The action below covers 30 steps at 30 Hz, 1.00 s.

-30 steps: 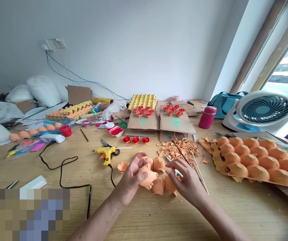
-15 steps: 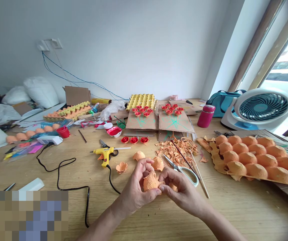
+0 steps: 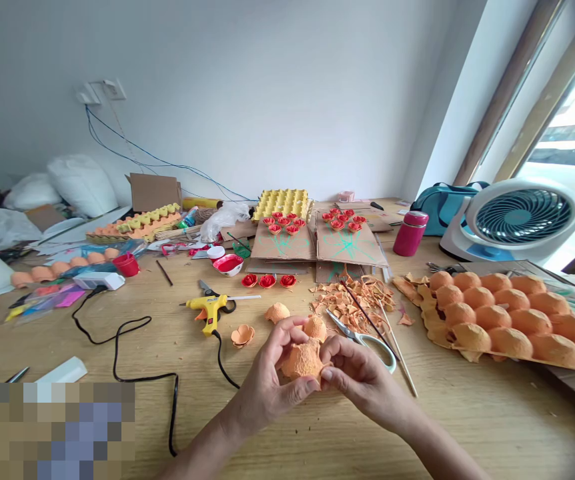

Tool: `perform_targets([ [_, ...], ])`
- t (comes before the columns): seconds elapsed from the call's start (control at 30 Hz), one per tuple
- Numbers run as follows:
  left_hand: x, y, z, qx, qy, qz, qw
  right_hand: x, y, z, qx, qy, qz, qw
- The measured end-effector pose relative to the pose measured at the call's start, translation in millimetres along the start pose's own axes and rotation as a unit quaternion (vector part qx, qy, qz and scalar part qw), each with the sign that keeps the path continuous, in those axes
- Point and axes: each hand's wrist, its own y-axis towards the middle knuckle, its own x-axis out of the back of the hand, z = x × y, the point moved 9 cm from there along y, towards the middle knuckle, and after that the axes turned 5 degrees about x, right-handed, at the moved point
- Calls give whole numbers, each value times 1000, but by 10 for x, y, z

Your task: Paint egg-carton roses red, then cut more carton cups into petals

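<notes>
An orange egg-carton cup [image 3: 301, 361] with a ragged rim is held between both hands above the table. My left hand [image 3: 273, 373] curls round its left side, thumb along the lower edge. My right hand [image 3: 355, 373] pinches the right rim between thumb and fingers. Just behind the hands lie another cut cup [image 3: 315, 328], partly hidden, and a rounded cup [image 3: 277, 311]. A petal-shaped cup [image 3: 243, 335] rests to their left. White-handled scissors [image 3: 373, 347] lie beyond my right hand, beside a heap of orange carton scraps [image 3: 352, 300].
A yellow glue gun [image 3: 209, 311] with a black cord lies left of the hands. An orange egg tray [image 3: 512, 320] stands right, before a fan [image 3: 520, 217]. Red paper roses [image 3: 267, 281] sit in front of cardboard panels [image 3: 283, 248]. A thin stick [image 3: 398, 350] lies near the scissors.
The egg-carton cup has turned in my fingers and shows a broader side. The torn flap that stuck out toward my right hand no longer shows. Both hands stay nearly in place.
</notes>
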Motion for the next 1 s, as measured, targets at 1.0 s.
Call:
perform_targets([
  [1.0,408,27,-117,-55,71,-170,981,204,-119,586,222,-445,-119,860],
])
